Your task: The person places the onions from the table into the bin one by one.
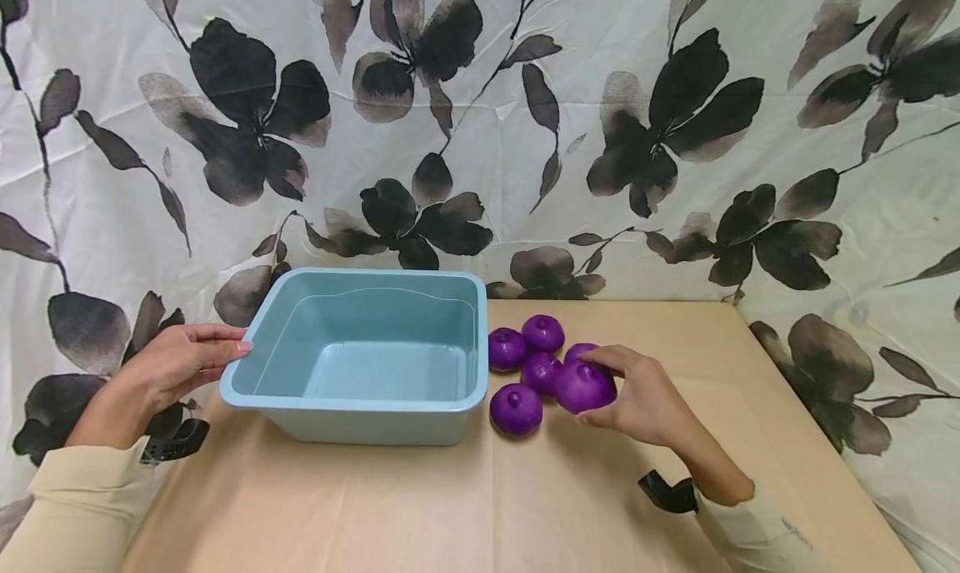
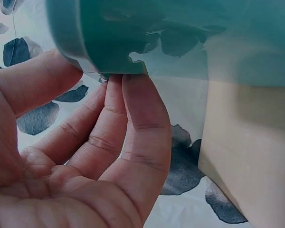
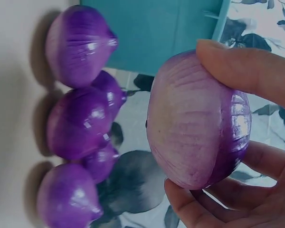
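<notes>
Head view on my monitor: a person's left hand (image 1: 176, 363) pinches the near-left rim of a light-blue rectangular plastic tub (image 1: 360, 404), which sits mouth up on a pale wood-coloured tabletop (image 1: 375, 506). From the left wrist camera I can see the thumb on one side of that rim and the bent fingers on the other, the gap between them narrow.

To the tub's right, I have the right hand (image 1: 637, 398) holding a glossy purple round onion (image 1: 583, 388), spread about as wide as the onion is. My right wrist feed shows the thumb on one side and curled fingers on the other, with the onion's paler, ribbed face towards the lens.

I count five more shiny purple onions (image 1: 516, 410) clustered on the tabletop, between the tub and the right hand.

Both arms wear cream long sleeves (image 1: 93, 490), and behind everything I see a white cloth with dark floral print (image 1: 487, 106).
</notes>
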Demonstrator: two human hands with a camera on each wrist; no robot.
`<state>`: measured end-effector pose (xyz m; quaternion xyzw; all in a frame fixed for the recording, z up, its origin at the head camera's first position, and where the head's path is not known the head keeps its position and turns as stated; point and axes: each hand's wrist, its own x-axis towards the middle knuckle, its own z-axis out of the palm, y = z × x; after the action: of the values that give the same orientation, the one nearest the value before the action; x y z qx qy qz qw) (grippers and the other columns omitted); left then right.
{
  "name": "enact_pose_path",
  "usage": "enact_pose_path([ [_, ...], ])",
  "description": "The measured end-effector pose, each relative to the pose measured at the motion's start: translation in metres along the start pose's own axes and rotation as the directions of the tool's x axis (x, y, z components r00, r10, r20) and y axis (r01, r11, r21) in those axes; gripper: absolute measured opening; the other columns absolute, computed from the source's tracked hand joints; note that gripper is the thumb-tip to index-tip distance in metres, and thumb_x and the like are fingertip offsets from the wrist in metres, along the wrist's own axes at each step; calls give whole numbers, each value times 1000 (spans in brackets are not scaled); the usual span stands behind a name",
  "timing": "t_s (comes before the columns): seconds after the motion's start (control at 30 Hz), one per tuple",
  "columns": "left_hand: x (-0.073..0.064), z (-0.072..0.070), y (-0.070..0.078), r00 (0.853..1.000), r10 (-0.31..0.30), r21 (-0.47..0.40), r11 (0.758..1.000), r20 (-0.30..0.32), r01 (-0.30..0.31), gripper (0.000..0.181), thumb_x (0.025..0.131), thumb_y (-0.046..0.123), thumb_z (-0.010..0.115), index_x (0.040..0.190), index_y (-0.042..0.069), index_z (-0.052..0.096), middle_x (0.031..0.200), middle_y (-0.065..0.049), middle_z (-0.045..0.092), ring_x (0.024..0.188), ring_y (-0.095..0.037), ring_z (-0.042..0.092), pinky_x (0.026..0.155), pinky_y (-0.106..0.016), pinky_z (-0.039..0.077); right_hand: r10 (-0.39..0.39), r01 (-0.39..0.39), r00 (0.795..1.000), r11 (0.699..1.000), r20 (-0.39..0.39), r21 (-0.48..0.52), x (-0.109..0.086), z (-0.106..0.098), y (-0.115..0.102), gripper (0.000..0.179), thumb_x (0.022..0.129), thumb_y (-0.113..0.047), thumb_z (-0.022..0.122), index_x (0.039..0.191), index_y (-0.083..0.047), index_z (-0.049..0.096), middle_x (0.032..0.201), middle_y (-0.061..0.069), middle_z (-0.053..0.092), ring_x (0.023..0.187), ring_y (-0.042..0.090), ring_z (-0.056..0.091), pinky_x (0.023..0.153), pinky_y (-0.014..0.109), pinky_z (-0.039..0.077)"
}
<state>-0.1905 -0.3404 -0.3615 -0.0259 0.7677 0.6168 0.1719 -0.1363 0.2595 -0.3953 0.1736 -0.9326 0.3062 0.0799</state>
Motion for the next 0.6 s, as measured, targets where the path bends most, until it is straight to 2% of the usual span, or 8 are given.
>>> enact_pose_path([
  [0.33, 0, -2, -2, 1000, 15, -63, 998, 19, -13, 25, 100, 4, 68, 97, 28, 75, 96, 11, 76, 88, -4, 73, 79, -20, 62, -75, 75, 997, 997, 18, -2, 16, -9, -22, 75, 57, -21, 102, 125, -11, 73, 125, 9, 73, 111, 30, 70, 90, 50, 60],
  [0.5, -2, 0, -4, 1000, 18, -124, 992, 25, -15, 25, 99, 2, 68, 98, 25, 76, 96, 9, 77, 87, -5, 74, 78, -21, 62, -133, 134, 991, 991, 25, 1, 25, -13, -32, 74, 59, -22, 102, 126, -11, 72, 126, 11, 72, 112, 32, 69, 89, 49, 60],
  [0.6, -2, 2, -3, 999, 25, -137, 990, 27, -21, 25, 99, 1, 67, 98, 25, 76, 96, 9, 77, 87, -5, 74, 78, -21, 63, -147, 147, 989, 989, 34, 0, 29, -15, -40, 76, 58, -22, 102, 127, -12, 72, 129, 10, 71, 111, 30, 70, 87, 45, 61],
])
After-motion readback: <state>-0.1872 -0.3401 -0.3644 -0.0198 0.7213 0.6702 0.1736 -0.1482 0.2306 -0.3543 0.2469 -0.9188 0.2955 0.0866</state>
